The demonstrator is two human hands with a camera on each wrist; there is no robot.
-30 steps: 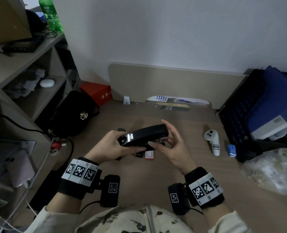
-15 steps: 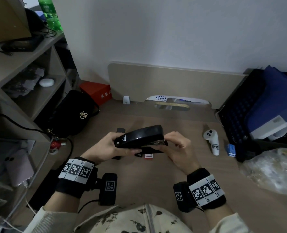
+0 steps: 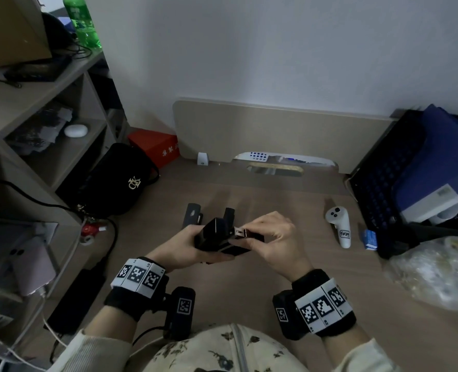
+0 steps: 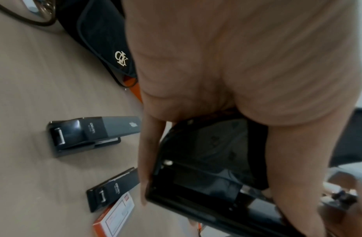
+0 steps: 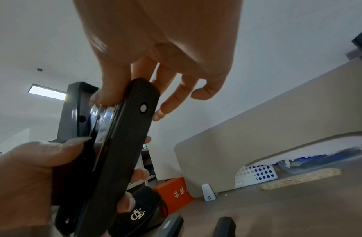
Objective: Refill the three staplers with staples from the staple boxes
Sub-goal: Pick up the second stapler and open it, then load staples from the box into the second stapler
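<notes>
My left hand (image 3: 195,248) grips a black stapler (image 3: 217,238) above the desk, fingers wrapped round its body (image 4: 206,176). Its top cover stands swung up from the base (image 5: 123,144). My right hand (image 3: 245,236) pinches the stapler's metal front end between thumb and fingers. Two more staplers lie on the desk beyond my hands, a grey one (image 3: 193,213) (image 4: 90,134) and a black one (image 3: 229,214) (image 4: 113,189). An orange and white staple box (image 4: 115,214) lies beside the black one; my hands hide it in the head view.
A white controller (image 3: 339,226) and a small blue box (image 3: 370,238) lie to the right, near a black crate (image 3: 378,189) and a plastic bag (image 3: 437,275). A black handbag (image 3: 115,181) and shelves (image 3: 34,108) stand left. A beige panel (image 3: 276,130) backs the desk.
The stapler has come lower and turned end-on with its cover lifted. My right hand has shifted to pinch its metal front. The two staplers on the desk now show.
</notes>
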